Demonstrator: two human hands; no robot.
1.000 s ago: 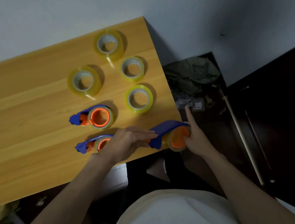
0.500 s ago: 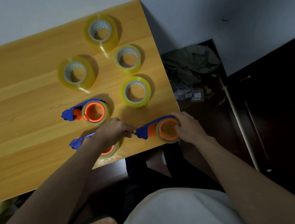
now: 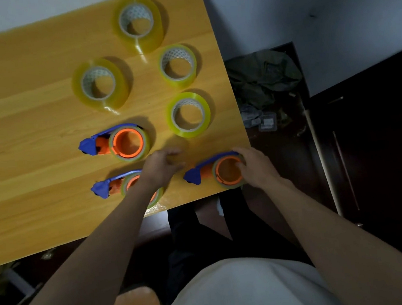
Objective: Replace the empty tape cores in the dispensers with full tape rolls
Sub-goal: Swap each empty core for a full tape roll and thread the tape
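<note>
The right hand has its fingers curled round the roll end of the blue plastic tape dispenser with the orange hub, which lies flat at about 5 o'clock on the yellow wooden table, right at the near edge beside the corner. The left hand hovers just to the 9 o'clock side of that dispenser's blue nose, fingers blurred and loosely bent, holding nothing that I can see.

The main risk, as I judge it, is the edge: a pull toward 6 o'clock while working the core off the hub could carry the dispenser over the rim and onto the dark floor. The left forearm lies across a second blue and orange dispenser, also close to the near edge, and a careless sweep could push that one off too. A cutting blade probably sits at the blue nose, so left fingers closing there could get nicked.

A third dispenser lies at 12 o'clock from the second. Further out, two thin yellow-green tape rolls and two thick amber full rolls lie flat toward 12 o'clock, well apart from both hands; loose tape tails trail from the thick ones and could stick to the table when lifted.
</note>
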